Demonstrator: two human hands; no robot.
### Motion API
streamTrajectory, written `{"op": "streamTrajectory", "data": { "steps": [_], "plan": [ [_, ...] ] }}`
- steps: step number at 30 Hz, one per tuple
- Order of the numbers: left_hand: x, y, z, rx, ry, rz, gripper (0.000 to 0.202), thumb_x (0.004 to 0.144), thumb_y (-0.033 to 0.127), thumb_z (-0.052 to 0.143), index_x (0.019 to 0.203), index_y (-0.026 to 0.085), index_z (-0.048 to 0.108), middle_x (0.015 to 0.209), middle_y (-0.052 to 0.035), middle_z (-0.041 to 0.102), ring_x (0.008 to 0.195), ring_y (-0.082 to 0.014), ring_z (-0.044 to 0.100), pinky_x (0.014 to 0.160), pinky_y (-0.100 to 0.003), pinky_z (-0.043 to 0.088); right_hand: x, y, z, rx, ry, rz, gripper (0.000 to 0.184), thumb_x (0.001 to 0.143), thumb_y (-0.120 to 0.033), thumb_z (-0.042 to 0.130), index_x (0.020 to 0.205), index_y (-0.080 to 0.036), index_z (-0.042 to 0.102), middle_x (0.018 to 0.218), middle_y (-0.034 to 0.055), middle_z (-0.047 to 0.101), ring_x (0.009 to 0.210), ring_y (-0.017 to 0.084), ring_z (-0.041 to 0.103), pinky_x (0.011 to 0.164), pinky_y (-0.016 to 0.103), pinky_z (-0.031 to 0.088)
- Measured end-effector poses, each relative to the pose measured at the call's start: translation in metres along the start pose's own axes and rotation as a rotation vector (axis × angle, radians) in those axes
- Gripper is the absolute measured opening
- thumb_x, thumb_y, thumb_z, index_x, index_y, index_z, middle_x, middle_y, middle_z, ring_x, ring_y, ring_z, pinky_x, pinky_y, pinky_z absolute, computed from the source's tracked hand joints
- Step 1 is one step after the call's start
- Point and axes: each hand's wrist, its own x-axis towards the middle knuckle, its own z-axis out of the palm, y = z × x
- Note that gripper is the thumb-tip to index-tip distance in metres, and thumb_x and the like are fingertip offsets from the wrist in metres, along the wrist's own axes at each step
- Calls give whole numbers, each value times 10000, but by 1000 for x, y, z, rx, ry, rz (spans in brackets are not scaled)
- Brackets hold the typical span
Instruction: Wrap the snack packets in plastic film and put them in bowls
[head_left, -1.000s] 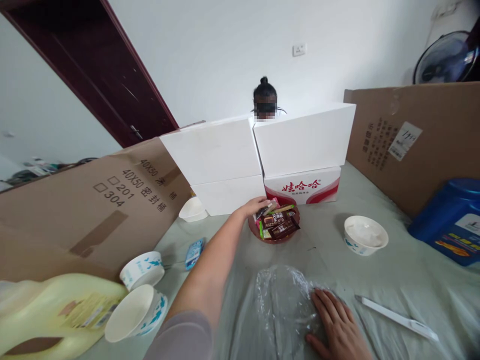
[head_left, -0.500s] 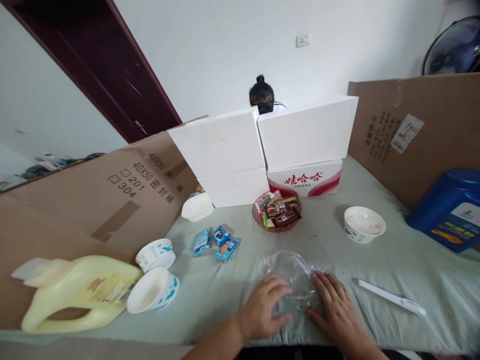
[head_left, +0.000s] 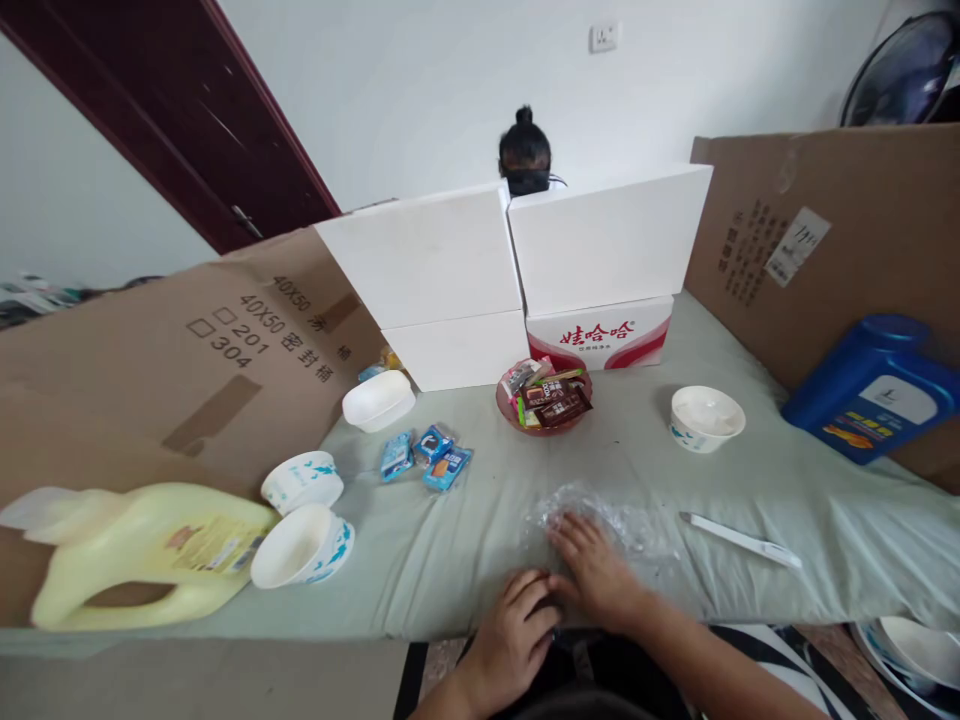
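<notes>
Before us, a right hand [head_left: 594,572] rests with released, loosely spread fingers on crumpled clear plastic [head_left: 637,528] at six o'clock on the tabletop [head_left: 450,545]; the left hand [head_left: 516,632] curls beside it, its grip impossible to tell. A bowl [head_left: 543,430] of wrapped snacks [head_left: 553,394] sits at twelve o'clock.

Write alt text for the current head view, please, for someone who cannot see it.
The right hand rests on crumpled clear plastic film on a pale green cloth, the left hand near the cloth's edge. Beyond stands a round, reddish bowl of wrapped snacks, before a white box with red print.
</notes>
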Motion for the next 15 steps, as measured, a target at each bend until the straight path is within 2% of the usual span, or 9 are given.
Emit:
{"op": "streamTrajectory", "data": {
  "steps": [2, 4, 6, 7, 9, 11, 13, 15],
  "plan": [
    [-5, -2, -4, 4, -7, 6, 378, 778, 12, 528, 1091, 206, 615, 1179, -77, 603, 1194, -245, 507, 1006, -432, 471, 3, 37, -7, -126, 78, 159, 480, 907, -316, 492, 1354, -141, 513, 1448, 141, 453, 1366, 307, 352, 1087, 505, 307],
    [-10, -6, -9, -2, -7, 15, 377, 787, 6, 507, 1092, 201, 612, 1157, -78, 610, 1197, -240, 507, 1003, -424, 473, -2, 70, -21, -251, 179, 267, 465, 908, -314, 491, 1343, -153, 525, 1427, 140, 478, 1346, 331, 372, 1059, 530, 326],
    [-13, -8, -15, -24, -4, 4, 306, 840, 35, 482, 1051, 208, 622, 1115, -71, 625, 1172, -228, 521, 985, -406, 481, -12, 89, -38, -332, 308, 346, 420, 897, -305, 506, 1272, -130, 581, 1362, 163, 536, 1301, 361, 411, 1005, 534, 378],
    [-13, -9, -19, -44, -5, -2, 243, 876, 85, 481, 1026, 208, 627, 1095, -73, 629, 1149, -228, 531, 969, -401, 487, -19, 91, -45, -344, 375, 336, 388, 897, -304, 510, 1224, -120, 608, 1316, 171, 567, 1272, 361, 434, 989, 524, 395],
    [-9, -9, -26, -108, -3, -2, 180, 926, 294, 505, 1014, 193, 626, 1077, -96, 628, 1101, -250, 544, 938, -418, 495, -32, 82, -52, -308, 469, 210, 315, 917, -289, 491, 1141, -123, 639, 1207, 161, 622, 1193, 313, 495, 981, 472, 417],
    [1, -8, -31, -198, 2, 17, 397, 912, 518, 476, 1037, 168, 618, 1071, -124, 624, 1058, -270, 551, 925, -446, 493, -40, 64, -50, -226, 458, 22, 259, 946, -252, 452, 1088, -157, 646, 1105, 119, 652, 1080, 241, 548, 953, 399, 440],
    [16, -8, -30, -260, -3, 18, 444, 937, 532, 397, 1036, 160, 619, 1031, -123, 636, 1021, -253, 565, 929, -434, 489, -41, 46, -40, -167, 365, -98, 245, 953, -193, 424, 1046, -185, 651, 1013, 79, 666, 947, 193, 573, 868, 337, 468],
    [32, -11, -23, -219, -34, -38, 352, 973, 396, 371, 1046, 170, 631, 1059, -113, 646, 1061, -234, 566, 969, -421, 470, -38, 35, -27, -156, 267, -117, 237, 940, -168, 439, 1020, -204, 658, 964, 57, 671, 878, 181, 572, 810, 318, 471]
  ]
}}
